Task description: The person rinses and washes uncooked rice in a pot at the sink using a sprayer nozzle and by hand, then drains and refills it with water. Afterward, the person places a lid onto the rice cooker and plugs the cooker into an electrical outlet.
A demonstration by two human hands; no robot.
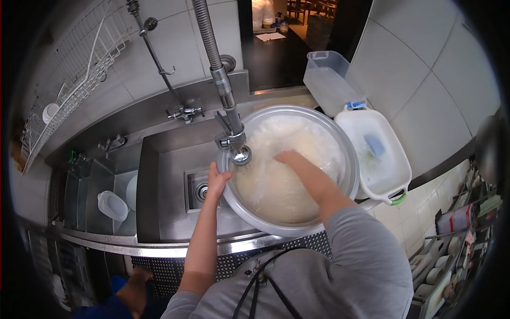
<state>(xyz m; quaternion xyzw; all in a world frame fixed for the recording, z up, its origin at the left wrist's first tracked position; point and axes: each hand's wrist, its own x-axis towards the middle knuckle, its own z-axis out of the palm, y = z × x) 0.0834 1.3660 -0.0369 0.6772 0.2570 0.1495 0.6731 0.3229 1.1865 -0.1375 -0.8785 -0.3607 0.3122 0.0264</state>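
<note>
A large round metal basin [348, 139] stands at the right end of the sink counter, full of cloudy whitish water [281, 194] with foam at the top edge. My left hand [217, 182] grips its left rim, thumb over the edge and fingers on the outer side. My right hand [287, 156] reaches into the middle of the basin, its fingers hidden under the cloudy water. What lies below the surface, if anything, cannot be made out. A spray nozzle [240, 154] on a metal hose hangs over the basin's left side, near my left hand.
Left of the basin is a steel sink [170, 159] with a drain [201, 191]. Right of it sit a white tub [406, 175] holding a blue sponge [374, 145] and a clear plastic container [329, 80]. Another person's arm [135, 290] shows at lower left.
</note>
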